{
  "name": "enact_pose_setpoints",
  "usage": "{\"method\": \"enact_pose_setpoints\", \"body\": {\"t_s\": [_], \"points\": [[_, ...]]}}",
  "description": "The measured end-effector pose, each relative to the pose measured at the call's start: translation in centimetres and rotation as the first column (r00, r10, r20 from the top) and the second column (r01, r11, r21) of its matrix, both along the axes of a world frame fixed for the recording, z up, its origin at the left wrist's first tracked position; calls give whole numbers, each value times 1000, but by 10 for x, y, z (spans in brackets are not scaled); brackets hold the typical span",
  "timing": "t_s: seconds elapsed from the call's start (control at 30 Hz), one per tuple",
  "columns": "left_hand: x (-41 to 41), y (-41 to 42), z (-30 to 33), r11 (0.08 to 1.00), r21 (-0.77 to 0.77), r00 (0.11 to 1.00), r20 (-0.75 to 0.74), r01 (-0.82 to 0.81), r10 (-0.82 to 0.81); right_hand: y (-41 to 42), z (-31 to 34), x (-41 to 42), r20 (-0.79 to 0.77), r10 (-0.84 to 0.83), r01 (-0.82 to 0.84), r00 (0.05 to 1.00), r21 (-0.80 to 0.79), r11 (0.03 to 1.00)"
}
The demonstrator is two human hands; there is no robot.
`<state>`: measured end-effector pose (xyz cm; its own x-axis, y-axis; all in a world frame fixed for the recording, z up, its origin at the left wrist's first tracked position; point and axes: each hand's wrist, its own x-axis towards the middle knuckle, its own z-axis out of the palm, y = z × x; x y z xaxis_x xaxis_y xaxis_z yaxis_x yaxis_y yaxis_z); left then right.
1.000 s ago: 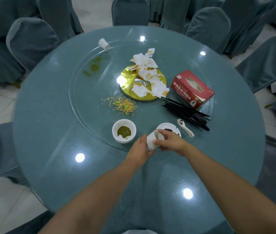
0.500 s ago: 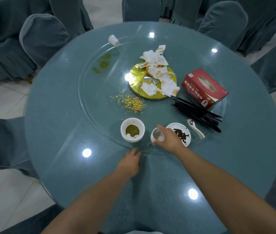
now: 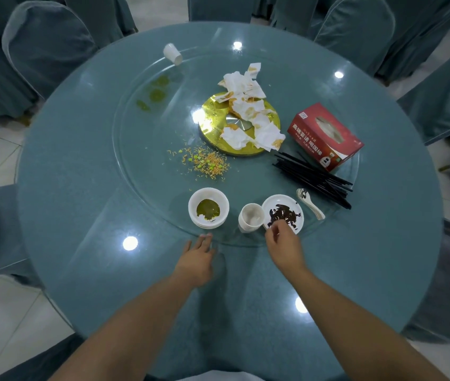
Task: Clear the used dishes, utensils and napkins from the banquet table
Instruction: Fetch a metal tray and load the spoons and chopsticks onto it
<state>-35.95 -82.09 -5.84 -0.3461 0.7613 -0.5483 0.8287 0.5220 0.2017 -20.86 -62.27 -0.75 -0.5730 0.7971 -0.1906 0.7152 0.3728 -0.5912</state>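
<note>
A stack of white cups stands upright on the glass turntable, free of both hands. Right of it lies a small white plate smeared with dark sauce. My right hand hovers at that plate's near rim, fingers loosely curled and holding nothing. My left hand rests flat on the table by the turntable's edge. A stack of white bowls with green sauce sits to the left. A white spoon, black chopsticks and stained napkins on a gold disc lie farther in.
A red tissue box sits at the right of the turntable. One tipped white cup lies at the far left. Orange and green food crumbs and green smears mark the glass. Covered chairs ring the round table.
My right hand has set the cup stack upright on the turntable and let go of it. My left hand has drawn back onto the table. The camera has moved closer.
</note>
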Motion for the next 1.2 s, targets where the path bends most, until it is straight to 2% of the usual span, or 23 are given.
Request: {"method": "enact_pose_setpoints", "body": {"t_s": [0.27,0.4,0.47,0.63,0.8,0.87,0.97,1.07,1.2], "points": [[27,20,-2,997,30,998,12,68,-68,-20,-26,57,185,22,-14,982,-50,999],[37,25,3,977,207,994,74,57,-74,-25,-22,56,222,51,-30,974,-95,995],[41,21,4,965,263,998,52,23,-38,-30,-20,51,238,90,-57,967,-144,988],[33,-3,-4,979,200,999,-8,-37,39,-43,-17,30,287,277,-231,917,-185,955],[1,-26,-3,981,166,994,-28,-100,106,-59,-15,-17,231,435,-405,870,-167,899],[-9,-34,-1,980,148,991,-23,-131,135,-64,-19,-36,223,515,-493,827,-152,857],[-18,-48,4,976,156,987,-25,-150,156,-72,-23,-63,304,622,-597,722,-180,782],[-22,-63,6,965,208,984,-43,-161,173,-77,-29,-77,396,641,-602,657,-237,763],[-24,-73,3,955,231,978,-52,-184,201,-69,-36,-62,538,605,-543,587,-293,787]]}}
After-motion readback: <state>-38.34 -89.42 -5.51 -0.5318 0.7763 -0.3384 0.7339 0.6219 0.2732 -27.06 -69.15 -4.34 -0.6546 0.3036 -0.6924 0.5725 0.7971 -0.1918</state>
